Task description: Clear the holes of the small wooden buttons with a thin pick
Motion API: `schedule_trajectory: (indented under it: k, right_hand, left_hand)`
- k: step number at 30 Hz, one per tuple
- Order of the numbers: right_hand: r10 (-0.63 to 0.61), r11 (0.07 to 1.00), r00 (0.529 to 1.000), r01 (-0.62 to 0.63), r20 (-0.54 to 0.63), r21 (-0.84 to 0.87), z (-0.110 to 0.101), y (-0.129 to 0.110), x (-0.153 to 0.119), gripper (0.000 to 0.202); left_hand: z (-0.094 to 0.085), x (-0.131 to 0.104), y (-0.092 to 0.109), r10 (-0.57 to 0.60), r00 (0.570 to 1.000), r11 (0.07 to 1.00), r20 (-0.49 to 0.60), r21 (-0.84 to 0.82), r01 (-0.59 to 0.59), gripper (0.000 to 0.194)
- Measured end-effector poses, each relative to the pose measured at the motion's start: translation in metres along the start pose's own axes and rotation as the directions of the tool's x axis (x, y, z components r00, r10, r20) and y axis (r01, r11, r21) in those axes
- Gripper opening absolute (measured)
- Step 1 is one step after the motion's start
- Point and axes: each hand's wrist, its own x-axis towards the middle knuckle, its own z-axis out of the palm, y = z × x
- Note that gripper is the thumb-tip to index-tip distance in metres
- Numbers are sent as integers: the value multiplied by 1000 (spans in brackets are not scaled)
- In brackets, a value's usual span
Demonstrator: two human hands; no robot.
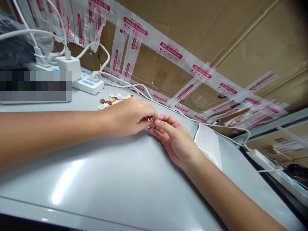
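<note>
My left hand [128, 117] lies across the pale grey table [108, 179] with its back up, fingers curled in and the tips of thumb and forefinger pressed together on a tiny brownish bead [151, 119]. My right hand [174, 139] comes up from the lower right, palm turned partly upward, its fingers loosely extended and lying side by side, and its fingertip meets the same bead from the other side, so the bead sits pinched where my two hands touch, just above the tabletop. The bead is so small here that I cannot tell its shape for sure; it may be a little ring. Just behind my left hand a small heap of beads [113, 100] in cream, brown, yellow and purple lies on the table. Farther back stands a white power strip [88, 84] with a white charger [68, 65] plugged in, and a white cable [149, 96] runs from there along the table's rear edge toward the right. A clear plastic bag [208, 142] lies flat near my right wrist. Behind everything rises a cardboard wall [216, 38] crossed by strips of clear tape with red print [170, 51].
</note>
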Motion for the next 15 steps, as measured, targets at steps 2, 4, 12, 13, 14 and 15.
schedule_trajectory:
  k: [2, 4, 12, 13, 14, 15]
  right_hand:
    - [-3, 1000, 1000, 3, 9, 0, 0, 0, -1, 24]
    - [-3, 1000, 1000, 3, 18, -5, -1, 0, -2, 24]
    - [-20, 1000, 1000, 21, 15, -19, 2, 1, -1, 26]
    - [-21, 999, 1000, 22, 16, -25, 2, 1, -2, 27]
    - [-21, 999, 1000, 22, 18, -32, 2, 1, -2, 27]
    - [-22, 999, 1000, 22, 19, -37, 2, 1, -2, 28]
  left_hand:
    - [0, -1, 1, 11, 1000, 1000, 18, 18, -11, 21]
    - [0, -1, 2, 6, 999, 999, 46, 34, -8, 23]
    - [-4, -1, 6, -15, 992, 991, 125, 136, -2, 20]
    - [-5, 0, 6, -15, 989, 987, 145, 159, -8, 21]
    - [-5, 0, 6, -16, 986, 983, 168, 182, -15, 22]
    - [-5, 0, 6, -16, 982, 979, 191, 204, -24, 22]
